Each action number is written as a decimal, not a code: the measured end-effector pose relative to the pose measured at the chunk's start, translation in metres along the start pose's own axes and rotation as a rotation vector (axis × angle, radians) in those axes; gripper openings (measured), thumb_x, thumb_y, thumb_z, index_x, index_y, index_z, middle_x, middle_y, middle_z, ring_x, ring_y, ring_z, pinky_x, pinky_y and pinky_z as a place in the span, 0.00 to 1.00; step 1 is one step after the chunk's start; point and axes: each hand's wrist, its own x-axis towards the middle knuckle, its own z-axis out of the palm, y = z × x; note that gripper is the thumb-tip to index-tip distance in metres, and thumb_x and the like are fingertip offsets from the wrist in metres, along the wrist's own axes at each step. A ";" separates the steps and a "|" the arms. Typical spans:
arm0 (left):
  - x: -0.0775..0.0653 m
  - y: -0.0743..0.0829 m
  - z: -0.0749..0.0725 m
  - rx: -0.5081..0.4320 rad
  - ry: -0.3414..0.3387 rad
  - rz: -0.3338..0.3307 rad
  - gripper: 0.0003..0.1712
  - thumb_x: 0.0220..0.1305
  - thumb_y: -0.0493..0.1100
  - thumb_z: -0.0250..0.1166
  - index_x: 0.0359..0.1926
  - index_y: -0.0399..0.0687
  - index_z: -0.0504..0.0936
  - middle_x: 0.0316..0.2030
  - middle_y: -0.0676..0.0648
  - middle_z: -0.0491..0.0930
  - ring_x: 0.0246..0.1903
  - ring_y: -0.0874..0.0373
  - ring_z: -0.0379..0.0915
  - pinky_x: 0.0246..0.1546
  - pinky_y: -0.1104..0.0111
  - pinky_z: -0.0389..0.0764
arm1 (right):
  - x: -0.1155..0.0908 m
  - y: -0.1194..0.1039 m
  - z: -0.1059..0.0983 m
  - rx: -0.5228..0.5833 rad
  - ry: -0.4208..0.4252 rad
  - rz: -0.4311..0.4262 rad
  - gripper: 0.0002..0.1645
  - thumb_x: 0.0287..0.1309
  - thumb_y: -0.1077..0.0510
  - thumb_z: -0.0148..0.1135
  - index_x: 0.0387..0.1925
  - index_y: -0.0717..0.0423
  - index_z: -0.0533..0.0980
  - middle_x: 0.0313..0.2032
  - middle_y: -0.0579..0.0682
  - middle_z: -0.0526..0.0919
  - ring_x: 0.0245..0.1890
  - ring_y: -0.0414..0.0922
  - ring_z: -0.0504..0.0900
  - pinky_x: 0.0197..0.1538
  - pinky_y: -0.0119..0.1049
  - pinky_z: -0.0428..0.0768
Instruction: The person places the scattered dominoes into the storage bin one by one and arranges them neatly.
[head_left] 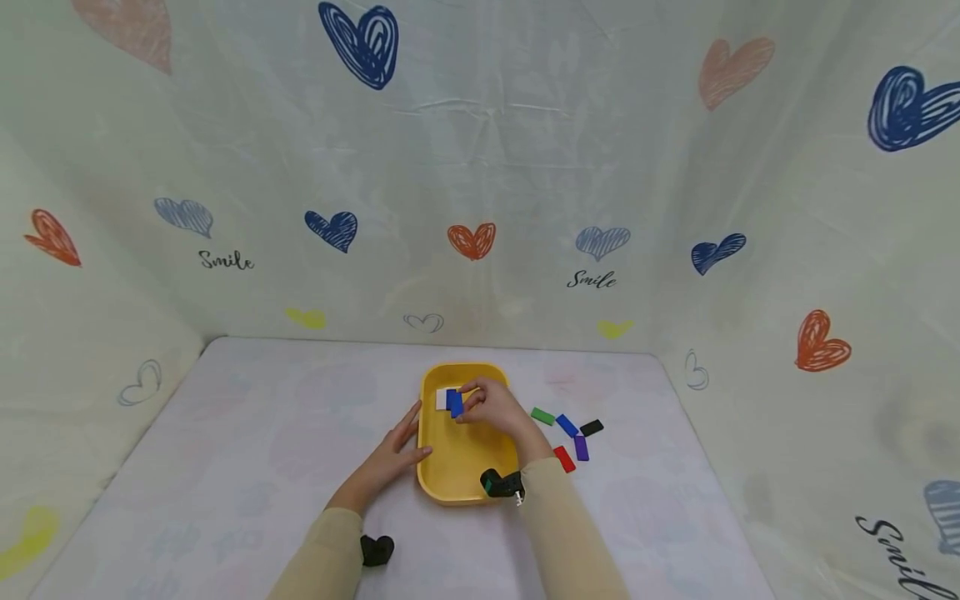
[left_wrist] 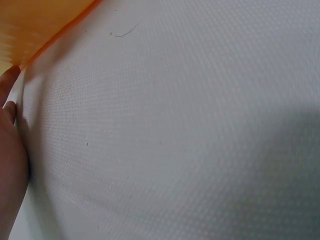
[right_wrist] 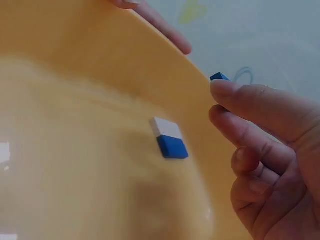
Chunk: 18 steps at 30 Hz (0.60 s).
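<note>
A yellow tray (head_left: 457, 467) lies on the table. Inside it, toward the far end, a white tile (right_wrist: 167, 128) and a blue tile (right_wrist: 173, 148) sit side by side. Above them, a second blue tile (head_left: 457, 406) is pinched between the thumb and fingers of my right hand (head_left: 491, 408); only a corner of it shows past the thumb in the right wrist view. My left hand (head_left: 390, 454) rests against the tray's left side with fingers extended, the fingertips touching the rim. In the left wrist view only part of that hand shows, at the left edge.
Right of the tray lie several loose tiles: green (head_left: 543, 416), blue (head_left: 567, 426), black (head_left: 592, 427), purple (head_left: 581, 448) and red (head_left: 565, 459). The red one is close to the right forearm. A heart-printed curtain (head_left: 525, 183) surrounds the white-covered table (head_left: 300, 417).
</note>
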 end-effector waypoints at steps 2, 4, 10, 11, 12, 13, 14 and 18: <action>0.001 -0.001 -0.001 -0.011 -0.006 0.021 0.50 0.59 0.54 0.69 0.76 0.70 0.50 0.71 0.37 0.58 0.72 0.37 0.41 0.65 0.35 0.41 | 0.004 0.001 0.004 0.009 0.014 -0.002 0.28 0.49 0.61 0.75 0.53 0.60 0.75 0.29 0.47 0.82 0.31 0.45 0.79 0.43 0.37 0.78; 0.001 -0.002 -0.002 -0.025 -0.010 0.036 0.50 0.60 0.52 0.69 0.77 0.68 0.50 0.71 0.36 0.59 0.72 0.38 0.44 0.65 0.36 0.43 | 0.006 0.001 0.008 0.022 0.043 0.002 0.28 0.49 0.60 0.75 0.52 0.59 0.75 0.29 0.47 0.82 0.30 0.45 0.78 0.40 0.36 0.77; 0.001 -0.002 -0.002 -0.044 -0.015 0.045 0.50 0.60 0.50 0.69 0.77 0.68 0.50 0.71 0.37 0.59 0.72 0.40 0.47 0.66 0.37 0.46 | 0.012 0.003 0.016 0.069 0.099 0.017 0.28 0.49 0.61 0.75 0.52 0.59 0.74 0.29 0.48 0.81 0.27 0.44 0.75 0.32 0.33 0.74; 0.001 -0.003 -0.002 -0.042 -0.015 0.043 0.50 0.60 0.51 0.69 0.76 0.68 0.51 0.71 0.37 0.59 0.72 0.40 0.46 0.65 0.37 0.46 | 0.013 0.003 0.017 0.070 0.099 0.018 0.28 0.49 0.61 0.75 0.52 0.59 0.74 0.29 0.48 0.81 0.27 0.45 0.76 0.32 0.33 0.74; 0.001 -0.003 -0.001 -0.037 -0.014 0.041 0.49 0.60 0.51 0.69 0.76 0.69 0.50 0.71 0.37 0.59 0.72 0.39 0.46 0.65 0.36 0.45 | 0.014 0.004 0.018 0.067 0.095 0.024 0.28 0.49 0.61 0.75 0.52 0.59 0.74 0.29 0.48 0.81 0.28 0.44 0.76 0.33 0.33 0.75; 0.002 -0.003 -0.001 -0.033 -0.013 0.037 0.50 0.60 0.52 0.69 0.76 0.69 0.50 0.71 0.37 0.59 0.72 0.39 0.46 0.65 0.36 0.45 | 0.015 0.004 0.020 0.062 0.092 0.023 0.28 0.50 0.61 0.75 0.52 0.59 0.74 0.29 0.48 0.81 0.28 0.44 0.76 0.33 0.33 0.75; 0.001 -0.003 -0.001 -0.029 -0.011 0.036 0.50 0.60 0.52 0.69 0.77 0.68 0.50 0.71 0.37 0.59 0.72 0.39 0.46 0.65 0.36 0.45 | 0.016 0.004 0.021 0.056 0.087 0.024 0.28 0.50 0.61 0.75 0.52 0.59 0.74 0.30 0.48 0.81 0.28 0.44 0.76 0.34 0.33 0.76; 0.001 -0.002 0.000 -0.020 -0.010 0.041 0.50 0.61 0.51 0.69 0.77 0.67 0.50 0.70 0.37 0.60 0.72 0.39 0.43 0.66 0.36 0.42 | 0.022 0.007 0.025 0.031 0.073 0.031 0.28 0.51 0.61 0.75 0.53 0.58 0.74 0.31 0.47 0.81 0.33 0.45 0.78 0.41 0.35 0.79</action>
